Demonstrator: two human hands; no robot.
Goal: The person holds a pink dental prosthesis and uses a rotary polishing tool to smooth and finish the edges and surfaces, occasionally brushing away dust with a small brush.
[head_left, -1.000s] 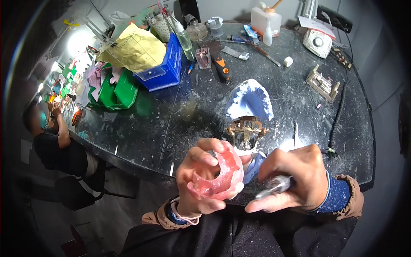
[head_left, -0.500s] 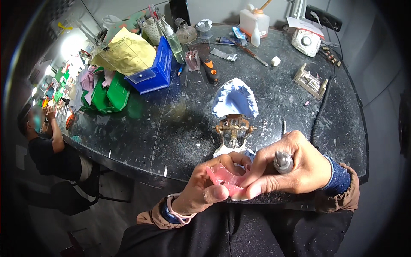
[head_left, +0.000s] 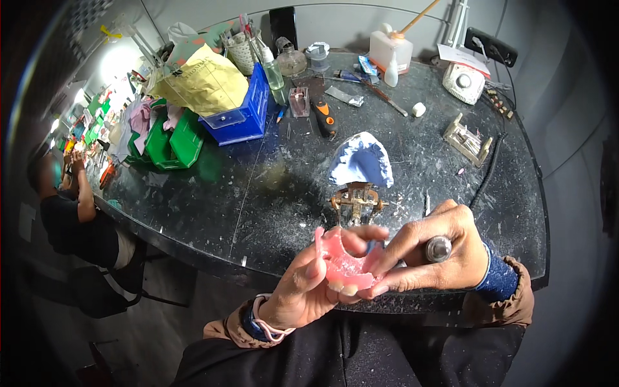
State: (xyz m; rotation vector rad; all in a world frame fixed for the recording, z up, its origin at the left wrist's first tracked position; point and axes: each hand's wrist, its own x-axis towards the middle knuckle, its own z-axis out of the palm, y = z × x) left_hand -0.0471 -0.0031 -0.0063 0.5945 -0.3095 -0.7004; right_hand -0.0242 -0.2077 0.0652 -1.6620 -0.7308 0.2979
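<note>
My left hand (head_left: 298,293) is closed round a pink denture (head_left: 348,259), its thumb on the side. A few pale teeth show along the denture's near edge, and coarse pink crumbs lie on its inner surface. My right hand (head_left: 445,255) grips a metal handpiece (head_left: 438,249), whose rounded end points up between thumb and forefinger; its working tip is hidden. The right fingertips press against the denture's right side. Just beyond my hands a brass-coloured articulator (head_left: 358,197) stands on the bench, with a bluish-white plaster dental cast (head_left: 362,161) on its raised part.
The dusty black bench (head_left: 271,193) carries a blue bin (head_left: 238,119) with a yellow bag, green bins (head_left: 177,142), an orange-and-black tool (head_left: 324,118), a liquid container (head_left: 390,51) and a bur holder (head_left: 467,140). A coiled cord (head_left: 488,177) runs at right. Another person (head_left: 68,209) sits far left.
The denture has tipped up so its hollow inner side and front teeth show more. My left thumb has shifted upright along its side. The view has shifted slightly.
</note>
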